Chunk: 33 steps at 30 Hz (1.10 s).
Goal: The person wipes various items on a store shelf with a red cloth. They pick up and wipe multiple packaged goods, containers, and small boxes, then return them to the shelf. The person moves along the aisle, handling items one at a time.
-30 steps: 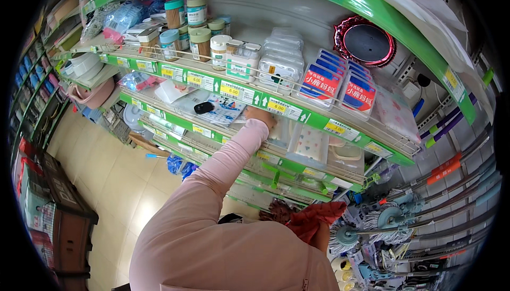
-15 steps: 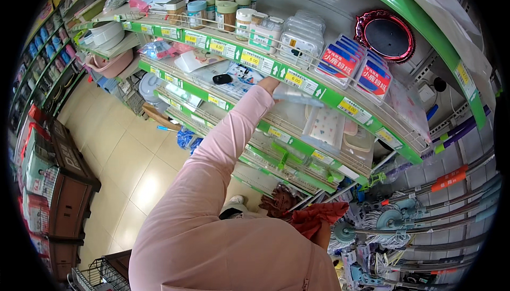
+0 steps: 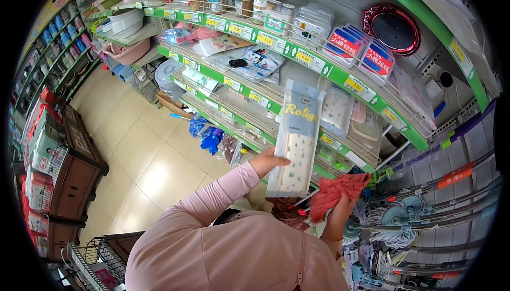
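Note:
My left hand [image 3: 270, 161] is closed on the lower left edge of a long flat plastic packet [image 3: 298, 145], its thumb across the front. The packet stands nearly upright before the shelves, with a grey-blue top and a white lower part dotted with small tree shapes. My right hand [image 3: 340, 215] grips a crumpled, textured red cloth [image 3: 338, 191], just right of the packet's lower end. Behind the packet, a similar patterned packet [image 3: 336, 109] and clear-wrapped pale lids or boxes [image 3: 365, 128] lie on the shelf.
A green-edged shelf [image 3: 276, 48] above carries jars of toothpicks [image 3: 244, 3], clear boxes and red-and-blue packs [image 3: 342, 44]. Mops [image 3: 399, 221] hang at right. Brown display bins [image 3: 77, 177] stand at left across the tiled floor, with a wire basket [image 3: 95, 264] at lower left.
My left hand has come back from the shelf toward me, bringing the long packet out. My right hand has risen with the red cloth. The view has shifted slightly.

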Each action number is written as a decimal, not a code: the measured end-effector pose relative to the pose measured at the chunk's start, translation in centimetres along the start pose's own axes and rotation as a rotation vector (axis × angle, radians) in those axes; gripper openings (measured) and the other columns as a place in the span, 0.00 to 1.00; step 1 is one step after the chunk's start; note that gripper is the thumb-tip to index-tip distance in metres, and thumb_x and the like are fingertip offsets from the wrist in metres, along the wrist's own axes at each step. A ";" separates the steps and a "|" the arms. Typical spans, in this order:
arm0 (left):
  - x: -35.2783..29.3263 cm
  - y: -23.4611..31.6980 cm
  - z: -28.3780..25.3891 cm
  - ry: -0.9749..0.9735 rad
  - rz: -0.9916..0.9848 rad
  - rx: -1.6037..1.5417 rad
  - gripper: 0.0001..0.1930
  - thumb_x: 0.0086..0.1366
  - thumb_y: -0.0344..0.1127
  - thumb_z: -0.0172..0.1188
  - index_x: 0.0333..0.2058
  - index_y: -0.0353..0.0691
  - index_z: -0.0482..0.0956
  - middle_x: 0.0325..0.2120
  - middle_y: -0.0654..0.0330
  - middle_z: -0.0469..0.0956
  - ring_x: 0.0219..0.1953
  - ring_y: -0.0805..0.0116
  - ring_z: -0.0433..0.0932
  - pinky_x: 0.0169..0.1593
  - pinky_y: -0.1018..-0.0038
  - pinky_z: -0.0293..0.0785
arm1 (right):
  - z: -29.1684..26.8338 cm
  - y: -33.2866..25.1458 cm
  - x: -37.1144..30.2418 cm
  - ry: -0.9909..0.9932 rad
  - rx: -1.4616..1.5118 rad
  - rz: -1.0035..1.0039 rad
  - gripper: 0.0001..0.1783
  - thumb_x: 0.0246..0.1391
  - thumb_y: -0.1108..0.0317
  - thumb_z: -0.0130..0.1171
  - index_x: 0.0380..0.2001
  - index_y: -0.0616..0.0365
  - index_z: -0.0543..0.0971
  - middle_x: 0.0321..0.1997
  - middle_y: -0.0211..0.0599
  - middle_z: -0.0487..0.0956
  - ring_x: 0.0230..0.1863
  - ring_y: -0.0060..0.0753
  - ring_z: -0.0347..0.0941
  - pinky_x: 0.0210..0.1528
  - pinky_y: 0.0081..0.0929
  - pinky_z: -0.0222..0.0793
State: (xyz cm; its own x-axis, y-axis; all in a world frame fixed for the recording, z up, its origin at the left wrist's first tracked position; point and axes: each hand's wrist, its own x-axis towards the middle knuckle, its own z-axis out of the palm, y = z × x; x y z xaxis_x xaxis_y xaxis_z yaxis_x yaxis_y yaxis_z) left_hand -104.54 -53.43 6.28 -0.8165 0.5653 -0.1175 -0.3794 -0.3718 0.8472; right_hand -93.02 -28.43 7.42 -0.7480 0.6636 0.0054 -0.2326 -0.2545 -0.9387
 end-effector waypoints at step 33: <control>-26.2 -0.3 -7.0 -0.209 0.657 0.896 0.16 0.60 0.28 0.53 0.48 0.36 0.72 0.39 0.48 0.77 0.41 0.49 0.76 0.45 0.61 0.72 | 13.6 3.4 -31.4 -0.580 -0.839 -0.916 0.27 0.50 0.60 0.58 0.54 0.59 0.73 0.67 0.55 0.60 0.67 0.63 0.52 0.67 0.54 0.45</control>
State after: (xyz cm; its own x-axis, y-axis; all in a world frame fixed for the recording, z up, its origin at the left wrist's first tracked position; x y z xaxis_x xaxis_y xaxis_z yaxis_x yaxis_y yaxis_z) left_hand -86.06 -73.29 5.53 -0.6222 0.5981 0.5051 0.6137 -0.0280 0.7890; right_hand -78.76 -59.72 8.78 -0.7308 -0.0775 0.6782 -0.4925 0.7478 -0.4452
